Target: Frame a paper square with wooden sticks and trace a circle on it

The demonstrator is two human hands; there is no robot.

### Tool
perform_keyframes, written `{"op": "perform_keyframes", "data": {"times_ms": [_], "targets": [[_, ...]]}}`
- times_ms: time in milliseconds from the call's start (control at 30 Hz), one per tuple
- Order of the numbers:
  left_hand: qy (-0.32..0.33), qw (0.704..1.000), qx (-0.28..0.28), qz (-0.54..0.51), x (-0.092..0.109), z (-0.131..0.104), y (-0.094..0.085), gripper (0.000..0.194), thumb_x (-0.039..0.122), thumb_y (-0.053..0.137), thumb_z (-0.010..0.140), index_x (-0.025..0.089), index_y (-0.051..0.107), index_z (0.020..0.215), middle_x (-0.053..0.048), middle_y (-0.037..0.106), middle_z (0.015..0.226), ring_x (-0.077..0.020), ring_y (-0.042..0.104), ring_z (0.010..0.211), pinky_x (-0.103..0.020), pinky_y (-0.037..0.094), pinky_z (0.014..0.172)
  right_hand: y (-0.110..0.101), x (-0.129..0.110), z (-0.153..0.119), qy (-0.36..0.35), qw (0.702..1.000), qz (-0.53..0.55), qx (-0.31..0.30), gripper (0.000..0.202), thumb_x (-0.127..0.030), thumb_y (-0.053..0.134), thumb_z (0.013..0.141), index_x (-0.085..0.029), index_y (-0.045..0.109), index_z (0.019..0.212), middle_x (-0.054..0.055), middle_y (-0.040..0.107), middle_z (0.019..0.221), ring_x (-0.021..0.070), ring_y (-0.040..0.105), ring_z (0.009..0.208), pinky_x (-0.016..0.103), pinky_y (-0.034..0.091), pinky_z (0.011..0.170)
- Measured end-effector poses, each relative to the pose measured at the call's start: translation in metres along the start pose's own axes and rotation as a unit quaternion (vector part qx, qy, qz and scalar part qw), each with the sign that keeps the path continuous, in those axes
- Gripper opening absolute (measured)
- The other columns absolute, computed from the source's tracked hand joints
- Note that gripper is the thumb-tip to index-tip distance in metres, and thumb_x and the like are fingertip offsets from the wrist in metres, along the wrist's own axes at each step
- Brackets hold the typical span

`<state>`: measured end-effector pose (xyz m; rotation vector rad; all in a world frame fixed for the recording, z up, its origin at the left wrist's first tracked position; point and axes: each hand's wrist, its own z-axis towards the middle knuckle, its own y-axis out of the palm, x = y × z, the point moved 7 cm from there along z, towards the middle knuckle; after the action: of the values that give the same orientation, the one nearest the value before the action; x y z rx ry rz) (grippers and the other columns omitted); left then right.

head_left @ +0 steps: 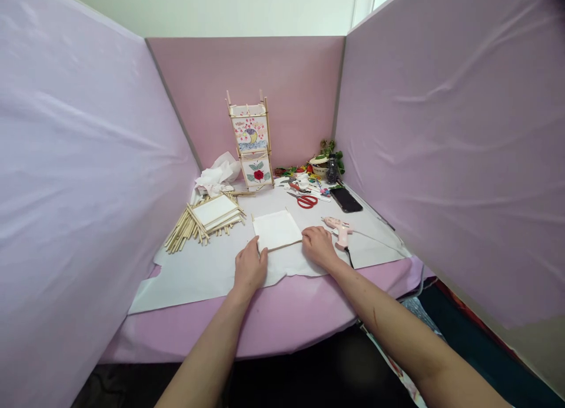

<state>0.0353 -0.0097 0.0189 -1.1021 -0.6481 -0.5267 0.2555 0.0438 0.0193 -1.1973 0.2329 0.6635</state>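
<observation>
A white square panel (277,228) lies on the white sheet in front of me. A thin wooden stick (285,245) runs along its near edge, and stick ends poke out at its far corners. My left hand (251,265) has its thumb and fingers closed about the panel's near left corner. At the near right corner, the fingers of my right hand (318,246) pinch the stick's end; the exact fingertip contact is partly hidden. Just right of that hand rests a pink glue gun (339,230) with a dark cord.
Bundled wooden sticks (183,231) with framed panels (216,209) on top lie left. A decorated stick lantern (251,140) stands behind, beside crumpled white tissue (219,173). Red-handled scissors (306,201), a black phone (346,200) and greenery (327,148) are at back right. Pink-lilac partitions (247,60) enclose the table.
</observation>
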Motion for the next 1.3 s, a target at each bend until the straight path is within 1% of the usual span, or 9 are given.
{"op": "perform_keyframes", "data": {"times_ms": [167,333,600,700,867,1000,1133,1233,1300], "targets": [[-0.067,0.978,0.027,-0.196,-0.013,0.007,-0.007,0.031,0.021,0.055,0.089,0.020,0.054,0.120,-0.011,0.060,0.128,-0.0247,0.056,0.119,-0.042,0.043,0.103,0.002,0.002,0.001,-0.019,0.998,0.056,-0.022,0.031,-0.017,0.042,0.089,-0.021,0.072,0.088,0.003,0.073,0.097,0.0202,0.058,0.097,0.029,0.035,0.086],[-0.133,0.917,0.055,-0.373,-0.018,0.009,-0.007,0.029,0.019,0.060,0.089,0.016,0.054,0.117,-0.010,0.060,0.124,-0.0226,0.062,0.108,-0.040,0.055,0.087,0.003,-0.003,0.000,-0.053,0.993,0.099,-0.032,0.030,-0.019,0.045,0.089,-0.021,0.073,0.080,0.003,0.074,0.095,0.0203,0.059,0.096,0.029,0.038,0.084],[-0.221,0.862,0.085,-0.447,-0.026,0.018,-0.001,0.030,0.024,0.060,0.092,0.015,0.054,0.120,-0.007,0.061,0.111,-0.0179,0.064,0.089,-0.034,0.058,0.072,-0.003,-0.021,-0.005,-0.141,0.976,0.163,-0.032,0.023,-0.019,0.054,0.086,-0.023,0.072,0.074,0.001,0.075,0.086,0.0191,0.063,0.085,0.031,0.043,0.081],[-0.210,0.868,0.053,-0.446,-0.017,0.030,-0.013,0.030,0.021,0.059,0.092,0.015,0.052,0.121,-0.006,0.062,0.104,-0.0166,0.065,0.085,-0.033,0.058,0.072,-0.014,-0.018,-0.006,-0.147,0.972,0.183,0.026,0.021,-0.018,0.052,0.086,-0.022,0.070,0.074,0.003,0.074,0.084,0.0194,0.063,0.084,0.032,0.045,0.082],[-0.158,0.902,-0.042,-0.401,0.019,0.056,-0.053,0.039,0.015,0.061,0.086,0.019,0.047,0.123,-0.004,0.065,0.094,-0.0139,0.067,0.083,-0.032,0.057,0.078,-0.046,-0.015,-0.008,-0.146,0.957,0.200,0.149,0.018,-0.019,0.048,0.087,-0.020,0.066,0.082,0.008,0.070,0.091,0.0226,0.060,0.093,0.040,0.044,0.089],[-0.116,0.924,-0.180,-0.317,0.067,0.068,-0.076,0.050,0.022,0.071,0.077,0.019,0.053,0.124,-0.004,0.066,0.084,-0.0186,0.067,0.082,-0.033,0.058,0.073,-0.095,-0.055,-0.005,-0.201,0.943,0.169,0.206,0.023,-0.022,0.055,0.085,-0.022,0.063,0.107,0.009,0.064,0.114,0.0254,0.055,0.112,0.045,0.038,0.099],[-0.068,0.923,-0.301,-0.230,0.117,0.063,-0.080,0.052,0.026,0.077,0.072,0.024,0.060,0.121,-0.001,0.067,0.084,-0.0181,0.067,0.078,-0.027,0.055,0.065,-0.133,-0.111,0.019,-0.234,0.960,0.126,0.084,0.056,-0.034,0.068,0.079,-0.022,0.050,0.130,0.011,0.054,0.133,0.0291,0.048,0.123,0.046,0.037,0.102],[-0.044,0.918,-0.345,-0.191,0.143,0.057,-0.069,0.048,0.025,0.081,0.065,0.023,0.066,0.111,-0.002,0.068,0.088,-0.0188,0.067,0.079,-0.023,0.053,0.060,-0.120,-0.126,0.037,-0.208,0.950,0.171,-0.157,0.076,-0.041,0.076,0.070,-0.026,0.044,0.137,0.010,0.059,0.126,0.0247,0.062,0.102,0.037,0.049,0.082],[-0.036,0.919,-0.345,-0.186,0.153,0.057,-0.061,0.043,0.023,0.082,0.062,0.022,0.068,0.102,-0.001,0.068,0.085,-0.0176,0.066,0.072,-0.021,0.050,0.054,-0.105,-0.120,0.043,-0.165,0.927,0.215,-0.260,0.082,-0.038,0.081,0.064,-0.027,0.045,0.137,0.007,0.065,0.113,0.0203,0.065,0.086,0.031,0.050,0.070]]}}
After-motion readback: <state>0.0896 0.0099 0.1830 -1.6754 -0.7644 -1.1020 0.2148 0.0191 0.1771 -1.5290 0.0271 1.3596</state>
